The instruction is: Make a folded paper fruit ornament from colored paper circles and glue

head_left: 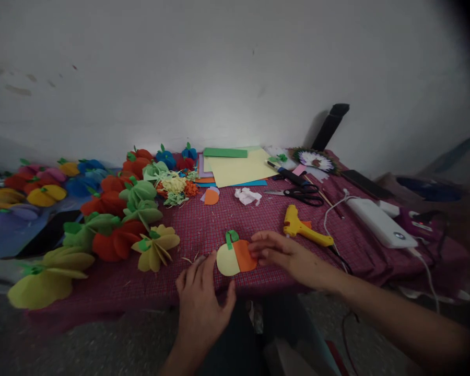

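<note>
A flat paper fruit, half yellow and half orange with a green stem, lies near the front edge of the red checked cloth. My right hand rests its fingertips on the orange half, fingers stretched out. My left hand lies flat on the cloth just left of the yellow half, fingers spread and touching its edge.
Many paper fruits in red, green, yellow and blue crowd the left. A yellow glue gun, black scissors, a white power bank and cable lie right. Stacked coloured paper sheets sit at the back by the wall.
</note>
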Action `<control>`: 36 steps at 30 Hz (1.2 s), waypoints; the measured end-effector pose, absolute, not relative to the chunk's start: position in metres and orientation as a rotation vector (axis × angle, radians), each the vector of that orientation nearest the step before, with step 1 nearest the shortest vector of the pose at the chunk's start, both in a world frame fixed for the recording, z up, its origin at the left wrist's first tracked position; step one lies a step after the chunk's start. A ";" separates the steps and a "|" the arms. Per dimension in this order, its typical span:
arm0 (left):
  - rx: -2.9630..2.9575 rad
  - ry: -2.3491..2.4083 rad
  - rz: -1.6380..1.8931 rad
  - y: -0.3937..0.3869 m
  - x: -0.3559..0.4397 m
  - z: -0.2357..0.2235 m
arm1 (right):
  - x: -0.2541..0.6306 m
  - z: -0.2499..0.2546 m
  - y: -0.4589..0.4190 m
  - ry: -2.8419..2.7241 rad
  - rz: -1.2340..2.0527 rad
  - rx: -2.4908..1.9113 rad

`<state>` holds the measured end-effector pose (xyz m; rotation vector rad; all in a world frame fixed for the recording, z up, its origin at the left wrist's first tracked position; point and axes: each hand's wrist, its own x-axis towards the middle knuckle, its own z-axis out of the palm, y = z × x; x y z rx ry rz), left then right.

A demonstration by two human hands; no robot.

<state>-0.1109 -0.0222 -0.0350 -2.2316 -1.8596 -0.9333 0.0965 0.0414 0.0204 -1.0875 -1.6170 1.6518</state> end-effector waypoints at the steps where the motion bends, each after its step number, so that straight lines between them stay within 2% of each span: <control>1: -2.236 -1.870 -0.931 -0.022 -0.111 -0.035 | 0.094 0.020 0.042 -1.556 1.677 -1.091; 6: -2.256 -1.888 -0.934 -0.023 -0.112 -0.035 | 0.087 0.014 0.049 -1.524 1.618 -1.268; 12: -2.279 -1.875 -0.951 -0.024 -0.112 -0.034 | 0.079 0.002 0.062 -1.890 1.232 -1.435; 17: -2.307 -1.892 -0.993 -0.026 -0.114 -0.035 | 0.073 0.002 0.064 -1.950 1.100 -1.425; 20: -2.313 -1.905 -0.976 -0.027 -0.114 -0.035 | 0.068 0.007 0.062 -1.869 1.197 -1.397; 25: -2.323 -1.921 -0.993 -0.027 -0.115 -0.035 | 0.063 0.016 0.058 -1.561 1.612 -1.262; 28: -2.340 -1.941 -1.023 -0.027 -0.114 -0.035 | 0.064 0.010 0.057 -1.544 1.688 -1.266; 30: -2.343 -1.942 -1.037 -0.028 -0.114 -0.034 | 0.067 0.004 0.055 -1.679 1.612 -1.262; 36: -2.293 -1.867 -1.067 -0.019 -0.117 -0.029 | 0.071 0.002 0.049 -2.202 1.051 -1.188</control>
